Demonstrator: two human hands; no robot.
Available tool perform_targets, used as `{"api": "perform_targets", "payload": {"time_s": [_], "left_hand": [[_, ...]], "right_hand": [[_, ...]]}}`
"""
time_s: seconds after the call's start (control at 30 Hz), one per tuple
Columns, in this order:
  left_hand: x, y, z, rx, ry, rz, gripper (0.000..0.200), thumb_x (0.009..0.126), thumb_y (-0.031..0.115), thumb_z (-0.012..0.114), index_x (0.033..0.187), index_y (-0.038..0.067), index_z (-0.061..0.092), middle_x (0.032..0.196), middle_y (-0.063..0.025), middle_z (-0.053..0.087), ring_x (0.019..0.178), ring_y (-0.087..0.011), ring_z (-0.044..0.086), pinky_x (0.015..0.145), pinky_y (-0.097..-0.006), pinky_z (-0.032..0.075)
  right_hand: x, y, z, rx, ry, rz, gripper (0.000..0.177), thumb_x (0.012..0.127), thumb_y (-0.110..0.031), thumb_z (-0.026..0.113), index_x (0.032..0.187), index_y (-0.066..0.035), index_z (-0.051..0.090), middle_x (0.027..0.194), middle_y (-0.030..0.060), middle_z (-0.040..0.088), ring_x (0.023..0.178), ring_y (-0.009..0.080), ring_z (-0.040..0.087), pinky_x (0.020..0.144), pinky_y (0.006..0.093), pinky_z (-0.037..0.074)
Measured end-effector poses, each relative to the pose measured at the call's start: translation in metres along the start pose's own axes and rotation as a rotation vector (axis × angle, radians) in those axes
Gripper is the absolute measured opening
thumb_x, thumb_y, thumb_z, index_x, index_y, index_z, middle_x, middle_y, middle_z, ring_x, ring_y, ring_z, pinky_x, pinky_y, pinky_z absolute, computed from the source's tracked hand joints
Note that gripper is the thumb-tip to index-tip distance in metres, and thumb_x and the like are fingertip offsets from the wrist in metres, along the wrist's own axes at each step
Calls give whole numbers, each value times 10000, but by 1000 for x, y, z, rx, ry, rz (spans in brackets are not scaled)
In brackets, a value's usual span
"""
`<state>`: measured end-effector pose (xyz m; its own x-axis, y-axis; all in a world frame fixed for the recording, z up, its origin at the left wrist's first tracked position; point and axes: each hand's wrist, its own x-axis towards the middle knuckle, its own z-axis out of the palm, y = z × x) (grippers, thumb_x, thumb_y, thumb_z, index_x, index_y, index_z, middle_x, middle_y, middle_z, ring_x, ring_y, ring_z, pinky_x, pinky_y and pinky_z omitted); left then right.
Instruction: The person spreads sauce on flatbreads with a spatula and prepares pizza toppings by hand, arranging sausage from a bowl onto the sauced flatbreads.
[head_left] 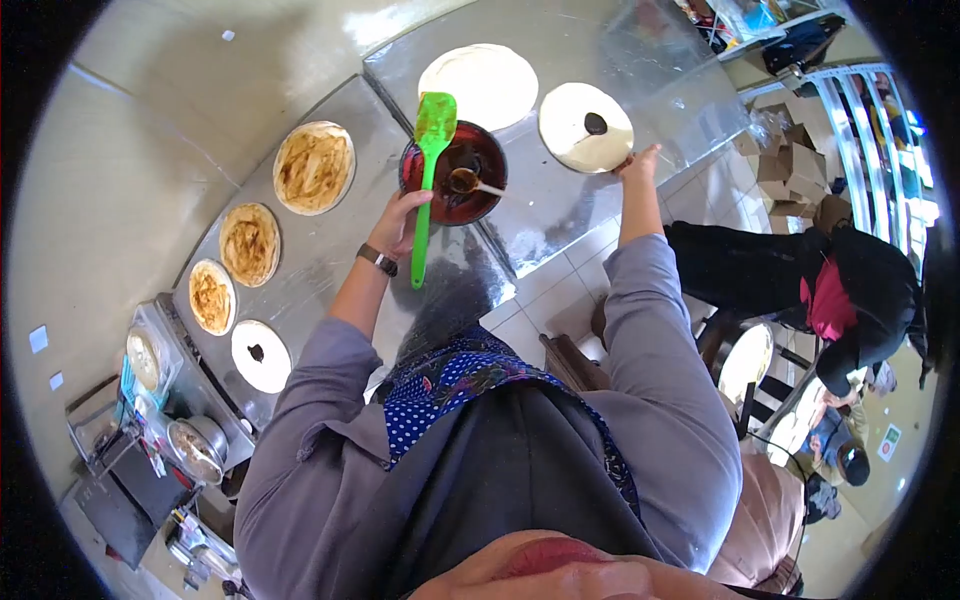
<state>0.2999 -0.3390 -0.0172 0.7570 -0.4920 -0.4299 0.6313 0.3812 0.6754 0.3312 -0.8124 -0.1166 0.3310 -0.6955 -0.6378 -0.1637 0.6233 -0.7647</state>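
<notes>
My left hand (398, 228) is closed on a green spatula (425, 190), its blade smeared with brown sauce. The spatula reaches across the dark red bowl (498, 165), which contains dark sauce and a small ladle (465, 181). At the far right of the table, my right hand (638, 167) touches the near edge of a round flat dough (570, 145), fingers apart. A dark dollop of sauce (596, 124) sits on that dough. Beyond the bowl lies a plain dough round (478, 85).
Along the left of the metal table (350, 270) lie several sauce-smeared dough rounds (315, 167) and one round with a small dollop (262, 357). A metal bowl (197, 450) stands at lower left. At right are cardboard boxes (795, 170) and a bending person (850, 290).
</notes>
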Motion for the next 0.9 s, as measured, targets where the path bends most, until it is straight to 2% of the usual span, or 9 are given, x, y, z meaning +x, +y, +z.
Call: {"api": "perform_targets", "payload": {"time_s": [0.13,0.17,0.2,0.3,0.33,0.4,0.43,0.6,0.9], "left_hand": [[-49,13,-19,-58,71,54,375,830,189,634,1151,9,562,1079,-78,637,978,-191,615,903,-334,476],[-62,17,-23,-102,91,66,390,827,196,640,1158,8,557,1092,-87,633,992,-197,612,907,-334,475],[-75,19,-29,-146,109,78,405,823,202,646,1165,6,553,1105,-96,629,1006,-204,608,911,-335,473],[-109,19,-43,-147,178,98,447,814,218,658,1189,5,537,1146,-108,613,1051,-218,590,929,-341,466],[-119,19,-46,-163,200,103,449,813,224,659,1187,6,539,1144,-106,615,1049,-221,591,928,-343,468],[-137,17,-58,-155,257,94,447,810,245,661,1174,9,552,1122,-103,627,1024,-222,605,927,-339,469],[-146,14,-66,-159,279,112,443,809,256,660,1166,14,558,1113,-101,631,1014,-221,609,926,-340,469],[-198,-16,-169,-199,223,-40,427,813,271,649,1149,20,569,1107,-100,635,1014,-224,612,928,-354,469],[-267,-19,-172,-326,448,212,458,828,224,626,1213,5,512,1192,-114,595,1101,-244,573,964,-386,452]], "right_hand": [[5,4,0,363,-6,264,797,905,-631,282,1238,83,399,1096,224,531,953,322,561,828,483,487],[7,9,0,406,-62,365,639,939,-533,306,1153,42,483,1009,176,579,726,245,567,597,393,512],[27,19,-5,397,-71,374,639,939,-533,306,1153,42,483,1009,176,579,726,245,567,597,393,512],[22,34,10,296,-689,396,329,946,-305,387,1089,-67,564,844,75,618,407,102,421,323,224,336],[65,49,-2,348,-1140,526,347,942,-306,416,1162,-75,550,957,99,628,578,172,565,477,306,502],[-41,25,36,203,-722,240,385,927,-329,460,1203,-72,537,1118,115,607,907,258,615,799,415,537],[-27,31,35,227,-832,233,420,924,-343,470,1237,-66,518,1235,117,559,1156,300,510,1019,470,400],[-88,30,37,179,-718,-26,469,957,-331,380,1324,-46,440,1301,133,515,1190,308,490,1021,481,399],[-131,89,-3,315,-670,-172,480,959,-351,367,1327,-51,438,1303,141,512,1187,306,497,999,483,420]]}}
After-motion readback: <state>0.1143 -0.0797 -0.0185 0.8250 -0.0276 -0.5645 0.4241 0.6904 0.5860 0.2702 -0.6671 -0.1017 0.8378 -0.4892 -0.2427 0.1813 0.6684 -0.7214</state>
